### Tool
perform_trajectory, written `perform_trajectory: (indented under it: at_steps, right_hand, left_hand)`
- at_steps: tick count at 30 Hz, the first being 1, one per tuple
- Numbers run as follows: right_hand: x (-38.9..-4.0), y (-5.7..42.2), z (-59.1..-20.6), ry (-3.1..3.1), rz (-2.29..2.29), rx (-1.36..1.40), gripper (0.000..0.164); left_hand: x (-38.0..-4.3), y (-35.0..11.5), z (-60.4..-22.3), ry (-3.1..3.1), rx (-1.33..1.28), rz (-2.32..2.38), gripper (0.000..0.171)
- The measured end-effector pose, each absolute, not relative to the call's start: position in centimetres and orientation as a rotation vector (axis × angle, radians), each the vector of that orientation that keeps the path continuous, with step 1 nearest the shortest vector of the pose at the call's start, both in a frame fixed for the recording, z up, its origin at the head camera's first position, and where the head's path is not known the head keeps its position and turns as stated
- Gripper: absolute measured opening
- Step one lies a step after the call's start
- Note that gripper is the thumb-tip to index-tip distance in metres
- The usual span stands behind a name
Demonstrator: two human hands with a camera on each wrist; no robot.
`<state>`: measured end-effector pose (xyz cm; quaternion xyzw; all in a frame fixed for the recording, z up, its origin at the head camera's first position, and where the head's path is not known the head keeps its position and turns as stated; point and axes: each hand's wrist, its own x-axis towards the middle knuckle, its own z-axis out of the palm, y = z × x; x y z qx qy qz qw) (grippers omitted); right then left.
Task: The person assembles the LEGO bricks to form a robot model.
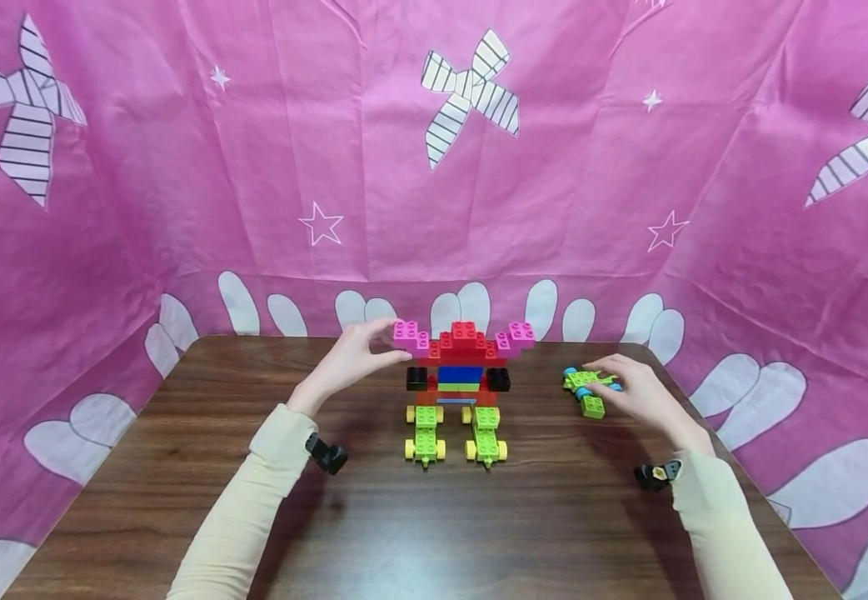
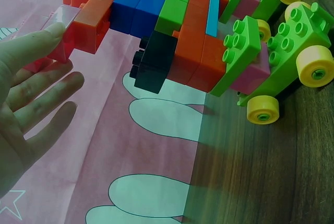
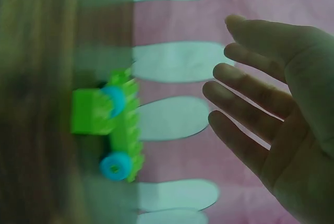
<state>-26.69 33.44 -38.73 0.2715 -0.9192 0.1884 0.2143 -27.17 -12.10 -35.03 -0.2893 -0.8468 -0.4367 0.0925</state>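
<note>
A toy-brick figure stands upright on the table, with red bricks (image 1: 464,343) on top, blue bricks (image 1: 460,375) in its middle and black bricks (image 1: 416,379) at its sides. Two green wheeled bases (image 1: 426,446) with yellow wheels form its feet. My left hand (image 1: 355,358) pinches the pink brick (image 1: 406,332) at the figure's upper left, thumb in front and fingers behind in the left wrist view. Over at the right, my right hand (image 1: 636,390) hovers above a green wheeled base (image 3: 125,135) with blue wheels, fingers relaxed and apart. Beside that base lies a green brick (image 3: 86,112).
The brown wooden table (image 1: 179,467) reaches back to a pink cloth (image 1: 404,225) printed with bows and stars, which hangs behind and along both sides. On the figure's right arm are matching pink bricks (image 1: 521,333).
</note>
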Motion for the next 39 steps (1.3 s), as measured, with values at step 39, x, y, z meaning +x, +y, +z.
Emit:
perform_trajectory:
  at_steps: [39]
  right_hand:
    - [-26.4, 37.5, -45.2, -2.812, 0.565, 0.598, 0.034]
  left_hand:
    - [-27.0, -12.1, -34.9, -2.542, -0.837, -1.275, 0.041]
